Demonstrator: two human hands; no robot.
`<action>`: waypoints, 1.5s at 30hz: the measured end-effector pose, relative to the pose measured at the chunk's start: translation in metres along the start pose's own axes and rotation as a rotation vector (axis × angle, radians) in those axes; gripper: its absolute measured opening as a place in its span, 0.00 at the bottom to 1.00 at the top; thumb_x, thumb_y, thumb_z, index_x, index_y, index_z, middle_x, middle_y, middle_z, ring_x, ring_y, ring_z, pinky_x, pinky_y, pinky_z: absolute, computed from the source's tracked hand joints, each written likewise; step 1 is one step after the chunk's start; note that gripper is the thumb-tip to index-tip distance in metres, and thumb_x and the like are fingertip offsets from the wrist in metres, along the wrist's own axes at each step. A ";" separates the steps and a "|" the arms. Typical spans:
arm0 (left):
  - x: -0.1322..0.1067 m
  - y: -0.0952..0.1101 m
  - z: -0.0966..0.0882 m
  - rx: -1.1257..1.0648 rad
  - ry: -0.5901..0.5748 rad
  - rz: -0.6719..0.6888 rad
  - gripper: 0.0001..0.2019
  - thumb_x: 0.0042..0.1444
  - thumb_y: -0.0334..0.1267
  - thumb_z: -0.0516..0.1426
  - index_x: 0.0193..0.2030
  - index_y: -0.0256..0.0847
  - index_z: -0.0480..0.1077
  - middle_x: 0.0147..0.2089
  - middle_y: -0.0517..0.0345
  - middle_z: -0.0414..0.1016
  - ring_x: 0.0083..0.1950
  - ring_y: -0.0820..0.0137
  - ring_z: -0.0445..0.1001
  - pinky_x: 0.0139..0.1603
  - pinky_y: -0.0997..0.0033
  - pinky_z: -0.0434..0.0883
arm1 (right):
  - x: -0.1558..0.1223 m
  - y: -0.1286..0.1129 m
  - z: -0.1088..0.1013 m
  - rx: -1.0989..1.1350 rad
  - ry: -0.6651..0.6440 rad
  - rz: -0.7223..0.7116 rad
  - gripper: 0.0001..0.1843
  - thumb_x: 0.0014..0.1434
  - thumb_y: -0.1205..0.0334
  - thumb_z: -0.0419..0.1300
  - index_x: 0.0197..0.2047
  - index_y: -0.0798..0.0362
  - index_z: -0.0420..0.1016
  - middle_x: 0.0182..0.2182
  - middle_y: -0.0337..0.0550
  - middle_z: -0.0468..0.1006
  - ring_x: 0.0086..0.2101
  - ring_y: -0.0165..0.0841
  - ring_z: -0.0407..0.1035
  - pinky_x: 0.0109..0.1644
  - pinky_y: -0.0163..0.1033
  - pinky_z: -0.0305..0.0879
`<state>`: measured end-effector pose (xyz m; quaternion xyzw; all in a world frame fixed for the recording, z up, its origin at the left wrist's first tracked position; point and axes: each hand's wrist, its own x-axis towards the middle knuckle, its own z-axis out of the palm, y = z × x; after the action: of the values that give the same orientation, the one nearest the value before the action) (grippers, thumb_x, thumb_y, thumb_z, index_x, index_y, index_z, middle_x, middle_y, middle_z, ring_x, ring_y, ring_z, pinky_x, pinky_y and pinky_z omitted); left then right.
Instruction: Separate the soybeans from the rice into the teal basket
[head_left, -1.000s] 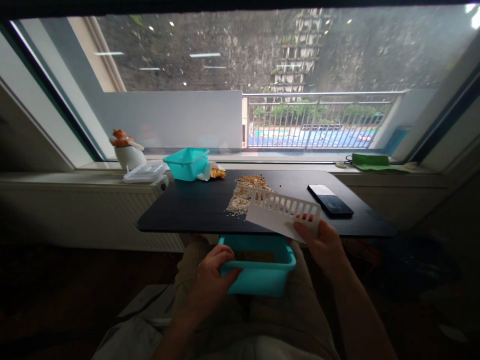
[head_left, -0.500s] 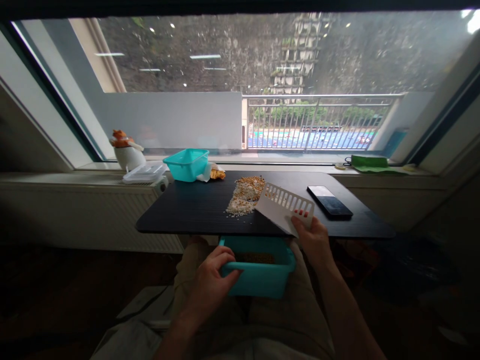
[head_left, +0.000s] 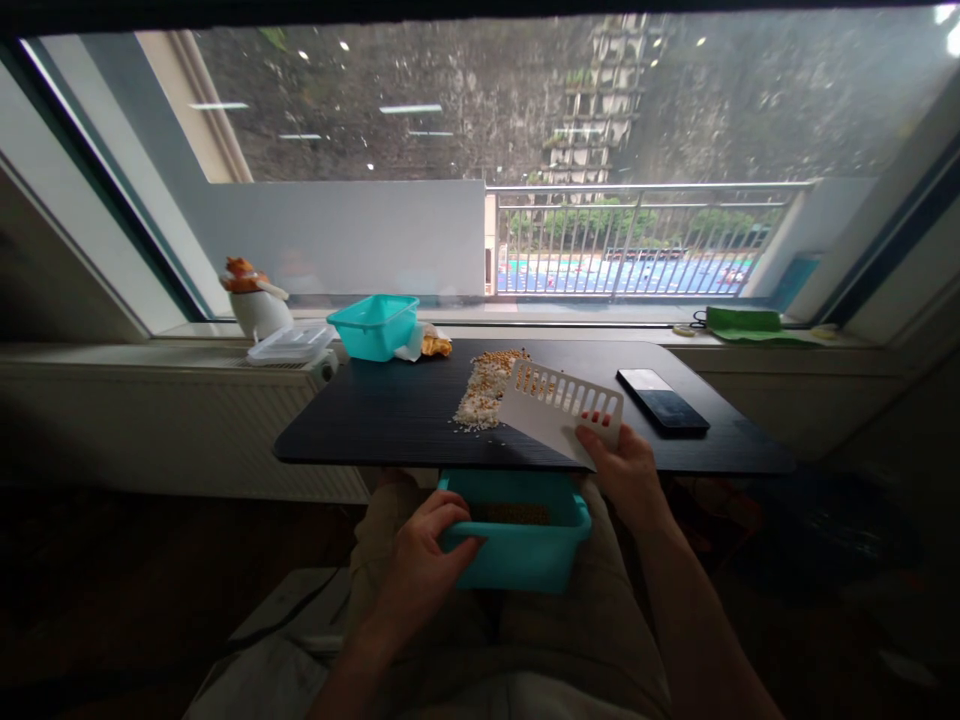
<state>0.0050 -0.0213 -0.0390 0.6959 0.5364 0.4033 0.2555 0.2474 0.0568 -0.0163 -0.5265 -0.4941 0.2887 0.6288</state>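
Observation:
My right hand [head_left: 621, 462] grips a white slotted plastic scraper [head_left: 541, 408] by its right end, thumb on the near face and fingertips showing through the slots. The scraper stands tilted over the table at the right side of a pile of white rice mixed with yellow-orange kernels [head_left: 484, 388], hiding part of it. Below the table edge, my left hand [head_left: 433, 540] is closed on the left rim of a turquoise plastic bin [head_left: 517, 560]. Brownish grains [head_left: 514, 514] lie in the bin, which sits between my thighs.
On the dark table [head_left: 375, 425] a phone [head_left: 661, 402] lies at the right. A second turquoise bin [head_left: 375, 328] and a crumpled yellow-and-white wrapper [head_left: 433, 344] stand at the back left. A clear lid [head_left: 291, 344], a white pot [head_left: 259, 312] and green material [head_left: 744, 322] rest along the sill.
The scraper in my right hand has moved slightly left, covering more of the pile's right side. My left hand stays on the bin's rim.

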 end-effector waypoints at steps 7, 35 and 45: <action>-0.003 -0.002 0.001 0.010 0.009 0.013 0.04 0.51 0.30 0.59 0.27 0.41 0.72 0.40 0.59 0.73 0.42 0.66 0.76 0.43 0.72 0.70 | 0.000 -0.004 0.008 -0.024 0.012 -0.001 0.17 0.48 0.54 0.66 0.38 0.56 0.80 0.26 0.42 0.80 0.28 0.38 0.73 0.35 0.42 0.67; -0.001 -0.004 -0.002 0.041 0.038 0.029 0.03 0.51 0.31 0.59 0.28 0.40 0.74 0.39 0.57 0.74 0.43 0.65 0.76 0.42 0.70 0.72 | -0.014 -0.005 0.007 0.075 -0.038 0.060 0.19 0.45 0.52 0.68 0.38 0.57 0.81 0.27 0.43 0.81 0.28 0.38 0.73 0.34 0.42 0.68; -0.001 -0.004 -0.005 0.044 0.074 0.025 0.03 0.50 0.32 0.60 0.27 0.41 0.74 0.38 0.58 0.75 0.42 0.65 0.76 0.43 0.70 0.72 | -0.017 -0.013 0.001 0.082 -0.087 0.067 0.21 0.45 0.51 0.69 0.40 0.55 0.81 0.31 0.45 0.83 0.32 0.41 0.75 0.38 0.44 0.70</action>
<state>-0.0012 -0.0210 -0.0399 0.6927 0.5454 0.4201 0.2149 0.2388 0.0387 -0.0097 -0.5035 -0.4907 0.3521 0.6178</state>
